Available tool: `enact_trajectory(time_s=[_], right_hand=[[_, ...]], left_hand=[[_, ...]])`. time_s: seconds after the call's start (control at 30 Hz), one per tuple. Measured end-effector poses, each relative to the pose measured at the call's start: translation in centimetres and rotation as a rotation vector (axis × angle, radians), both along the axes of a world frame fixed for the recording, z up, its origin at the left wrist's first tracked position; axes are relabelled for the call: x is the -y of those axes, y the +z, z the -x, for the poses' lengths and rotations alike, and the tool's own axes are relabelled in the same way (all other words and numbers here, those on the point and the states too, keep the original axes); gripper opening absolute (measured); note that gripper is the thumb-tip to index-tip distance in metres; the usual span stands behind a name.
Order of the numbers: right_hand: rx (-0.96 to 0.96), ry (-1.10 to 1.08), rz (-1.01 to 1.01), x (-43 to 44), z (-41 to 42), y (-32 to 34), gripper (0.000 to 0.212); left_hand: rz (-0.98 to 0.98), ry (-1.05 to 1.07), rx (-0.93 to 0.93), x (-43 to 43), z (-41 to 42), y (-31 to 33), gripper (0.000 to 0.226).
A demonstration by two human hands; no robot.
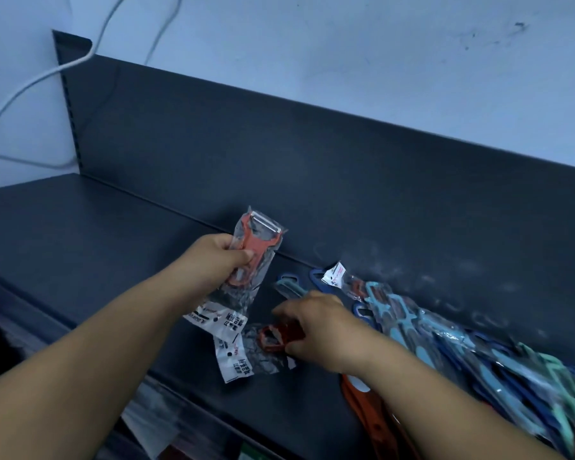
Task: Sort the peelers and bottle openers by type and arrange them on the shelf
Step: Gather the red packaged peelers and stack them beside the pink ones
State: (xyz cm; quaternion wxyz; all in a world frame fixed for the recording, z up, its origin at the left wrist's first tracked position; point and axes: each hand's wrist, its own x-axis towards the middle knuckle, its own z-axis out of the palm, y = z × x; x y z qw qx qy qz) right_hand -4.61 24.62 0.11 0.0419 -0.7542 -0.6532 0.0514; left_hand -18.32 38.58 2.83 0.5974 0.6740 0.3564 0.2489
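The dark shelf (pixel 80 247) carries a mixed pile (pixel 478 353) at four o'clock. The left hand (pixel 226 257) grips a bagged red peeler (pixel 249 247); the right hand (pixel 319 327) pinches a second red peeler (pixel 279 335) at six o'clock. It is probably best to grip the handle through the bag, then lay both together at nine o'clock.

Bare shelf (pixel 80 234) leftward; packet heap (pixel 478 343) crowding the right.

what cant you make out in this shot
Head view:
- Pile of blue and teal packets: blurred, cut by the right edge; count and types unclear.
- Second red peeler: its blade end is hidden by the right hand.
- Orange tool: mostly under the right forearm.
- Label print on the red peeler in the left hand: too small.
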Motion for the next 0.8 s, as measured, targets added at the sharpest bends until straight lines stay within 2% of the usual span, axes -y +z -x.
enact_trajectory(time_s=[0.13,0.23,0.33,0.43,0.53,0.6,0.67,0.73,0.8], right_hand=[[-0.176,-0.043,-0.241,1.0,-0.6,0.4,0.038],[-0.294,-0.036,-0.446,1.8,-1.1,1.6,0.037],[-0.152,0.045,-0.589,2.4,-1.4,2.5,0.038],[-0.088,0.035,-0.563,2.9,-1.9,2.6,0.040],[-0.078,0.031,-0.570,3.3,-2.5,2.2,0.046],[-0.099,-0.004,-0.645,3.7,-2.8,1.9,0.049],[-0.142,-0.131,-0.706,4.2,-2.9,2.1,0.061],[-0.325,-0.365,-0.745,4.8,-2.7,2.5,0.076],[-0.767,-0.589,-0.699,5.3,-2.7,2.9,0.070]], left_hand=[[0.062,-0.019,-0.004,0.3,0.3,0.1,0.018],[0.061,-0.018,0.006,0.4,0.2,0.2,0.016],[0.043,-0.058,-0.005,1.1,-0.5,0.7,0.012],[0.135,-0.189,0.039,2.6,-1.4,1.2,0.015],[0.199,-0.366,0.065,4.0,-2.3,1.2,0.018],[0.201,-0.378,0.074,4.5,-2.8,0.9,0.013],[0.187,-0.332,0.066,4.9,-3.4,0.5,0.011],[0.187,-0.287,0.082,5.0,-3.9,0.1,0.012],[0.190,-0.254,0.102,5.4,-4.4,-0.1,0.012]])
